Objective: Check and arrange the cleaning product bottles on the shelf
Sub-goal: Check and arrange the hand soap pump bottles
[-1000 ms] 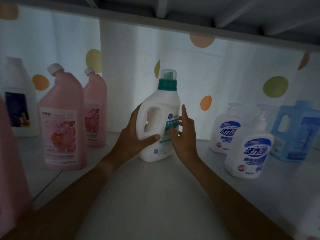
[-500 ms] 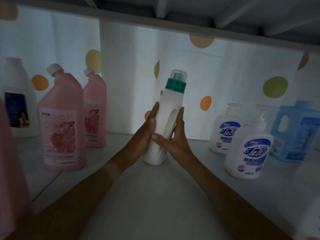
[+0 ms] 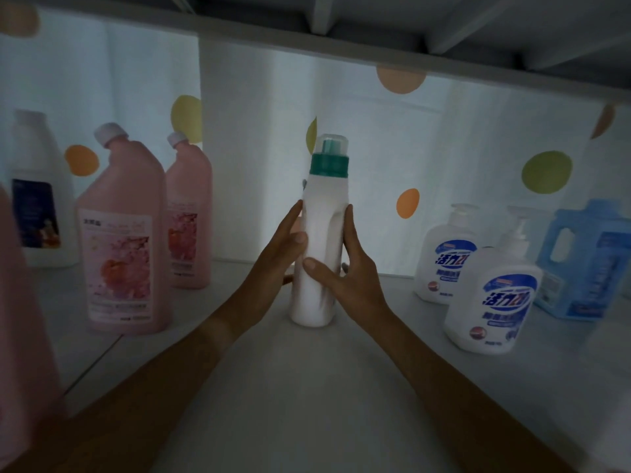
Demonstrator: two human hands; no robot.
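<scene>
Both hands, left and right, are gripping a smooth, narrow white bottle; pink bottles are standing left.

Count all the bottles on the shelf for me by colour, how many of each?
Pink bottles: 3, two standing together and one blurry at the left edge.
White bottles: 4, the green-capped one held by the left hand and right hand, a far-left one, and two pump bottles.
Blue jugs: 1.
Total: 8.
</scene>
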